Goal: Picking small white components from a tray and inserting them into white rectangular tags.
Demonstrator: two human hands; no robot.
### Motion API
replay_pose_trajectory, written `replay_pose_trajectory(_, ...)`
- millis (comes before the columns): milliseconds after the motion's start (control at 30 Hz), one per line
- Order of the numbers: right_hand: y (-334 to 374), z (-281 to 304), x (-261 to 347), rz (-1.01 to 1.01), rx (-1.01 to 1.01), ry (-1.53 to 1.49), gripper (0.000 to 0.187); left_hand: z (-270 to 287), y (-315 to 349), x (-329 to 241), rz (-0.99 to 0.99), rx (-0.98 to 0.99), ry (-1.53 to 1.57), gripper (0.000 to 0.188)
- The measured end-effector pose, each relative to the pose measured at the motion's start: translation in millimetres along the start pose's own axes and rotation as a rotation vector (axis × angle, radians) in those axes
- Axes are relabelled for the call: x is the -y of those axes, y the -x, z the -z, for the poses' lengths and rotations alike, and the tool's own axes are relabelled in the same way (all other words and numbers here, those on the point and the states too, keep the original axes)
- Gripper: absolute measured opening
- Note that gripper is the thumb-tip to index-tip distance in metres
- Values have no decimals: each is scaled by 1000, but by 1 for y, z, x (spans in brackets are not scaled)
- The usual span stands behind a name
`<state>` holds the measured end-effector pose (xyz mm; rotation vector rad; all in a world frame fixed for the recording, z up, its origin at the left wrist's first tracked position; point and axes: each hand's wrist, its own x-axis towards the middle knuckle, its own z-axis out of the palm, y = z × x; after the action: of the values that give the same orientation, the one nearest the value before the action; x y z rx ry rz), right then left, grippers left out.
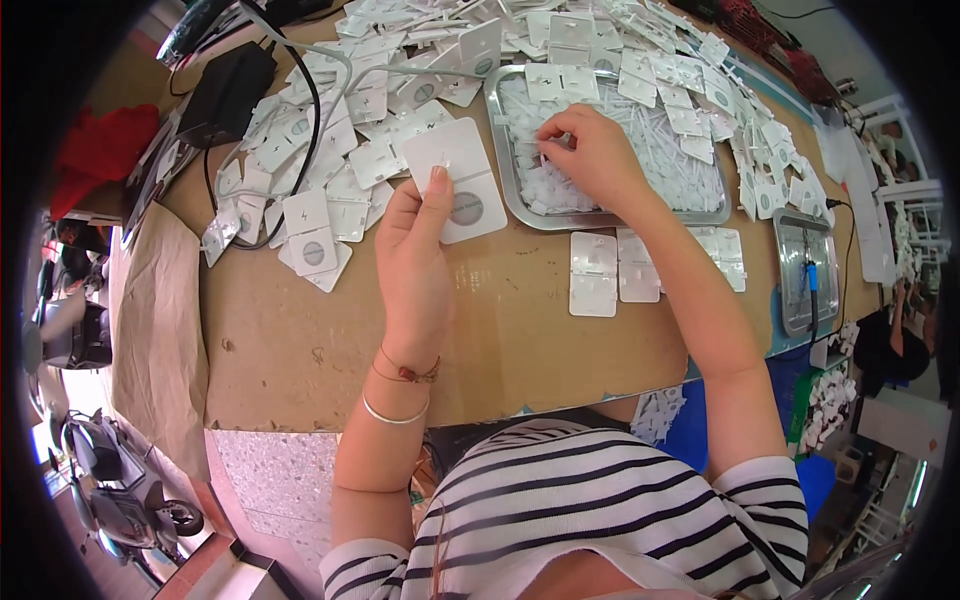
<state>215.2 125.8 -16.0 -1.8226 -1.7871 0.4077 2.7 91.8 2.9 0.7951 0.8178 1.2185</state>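
Observation:
My left hand (420,235) grips a flat white plastic card (468,165) between thumb and fingers, tilted up above the table. A grey round patch shows on the card's lower half. My right hand (595,155) is over a metal tray (507,180) heaped with small white translucent plastic pieces (545,195). Its thumb and forefinger are pinched together at the tray's left side; anything between them is too small to make out. Just below the tray, several white cards (593,272) lie in a row, partly hidden by my right forearm.
Loose white cards (350,160) pile up left of and behind the tray. Among the left ones run cables beside a black power adapter (228,92). A second metal tray (795,300) with a blue-handled tool (812,285) lies at the right. Brown paper (160,330) hangs over the table's left edge.

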Motion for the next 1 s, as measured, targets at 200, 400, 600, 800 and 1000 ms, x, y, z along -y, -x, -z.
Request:
replay_pose_trajectory(200,8,15,6,-162,41,-279,15,-6,4,-5,64,-6,102,22)
replay_pose_trajectory(400,32,34,3,-269,63,-1069,20,0,5,0,262,179,-74,30)
replay_pose_trajectory(600,79,43,34,-6,-142,-984,20,-6,10,-1,383,374,196,51)
replay_pose_trajectory(800,103,67,53,875,-522,-90,34,-8,17,0,385,477,139,55)
replay_pose_trajectory(1000,112,71,55,999,-674,122,25,-18,23,-2,367,472,174,53)
